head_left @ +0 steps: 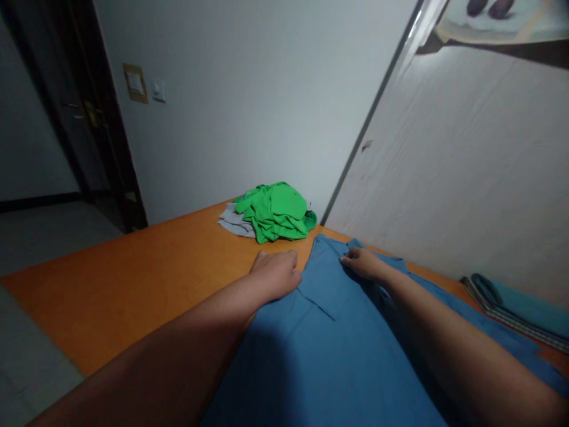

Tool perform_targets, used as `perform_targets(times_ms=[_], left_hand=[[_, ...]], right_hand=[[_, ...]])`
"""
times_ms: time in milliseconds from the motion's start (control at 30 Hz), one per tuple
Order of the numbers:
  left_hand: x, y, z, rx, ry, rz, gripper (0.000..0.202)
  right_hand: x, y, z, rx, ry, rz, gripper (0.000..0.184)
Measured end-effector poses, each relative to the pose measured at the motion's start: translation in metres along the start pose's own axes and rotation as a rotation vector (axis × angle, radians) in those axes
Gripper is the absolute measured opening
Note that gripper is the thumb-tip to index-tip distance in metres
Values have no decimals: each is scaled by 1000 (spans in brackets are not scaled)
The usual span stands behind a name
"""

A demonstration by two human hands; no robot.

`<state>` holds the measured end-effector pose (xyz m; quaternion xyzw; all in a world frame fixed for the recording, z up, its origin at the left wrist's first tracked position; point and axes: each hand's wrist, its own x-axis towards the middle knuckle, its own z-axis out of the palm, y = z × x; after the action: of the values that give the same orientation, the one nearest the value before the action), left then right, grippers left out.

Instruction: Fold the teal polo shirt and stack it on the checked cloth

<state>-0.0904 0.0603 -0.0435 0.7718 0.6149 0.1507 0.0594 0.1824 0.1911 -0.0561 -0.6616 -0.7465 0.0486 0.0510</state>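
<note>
A blue garment lies spread on the orange table in front of me. My left hand rests at the garment's left far edge with its fingers curled under, gripping the cloth there. My right hand is on the garment's far edge near the collar, its fingers pinched together on the fabric. Both forearms reach across the cloth.
A crumpled green garment sits on a grey one at the table's far corner by the wall. Folded teal and striped cloth lies at the right. A dark doorway is at the left, and light switches are on the wall.
</note>
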Motion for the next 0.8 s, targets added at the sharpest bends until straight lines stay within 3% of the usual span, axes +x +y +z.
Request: perform_targets(times_ms=[133,233,333,433,600,800], left_hand=[[-3,1,-1,5,-22,15,20],[-5,5,-2,3,75,102,22],[-8,10,-1,-18,119,300,24],[-11,13,2,-12,42,435,22],[-11,11,3,38,-17,435,20],[-12,12,-2,56,-41,413,19]], right_hand=[[-17,6,-6,-61,68,53,26],[-22,-2,-14,-80,142,70,35],[-20,-23,-15,-54,173,-22,44],[-15,-47,-2,-21,148,-169,53],[-4,-62,29,-22,-2,-275,66],[10,-64,34,-27,-32,-267,72]])
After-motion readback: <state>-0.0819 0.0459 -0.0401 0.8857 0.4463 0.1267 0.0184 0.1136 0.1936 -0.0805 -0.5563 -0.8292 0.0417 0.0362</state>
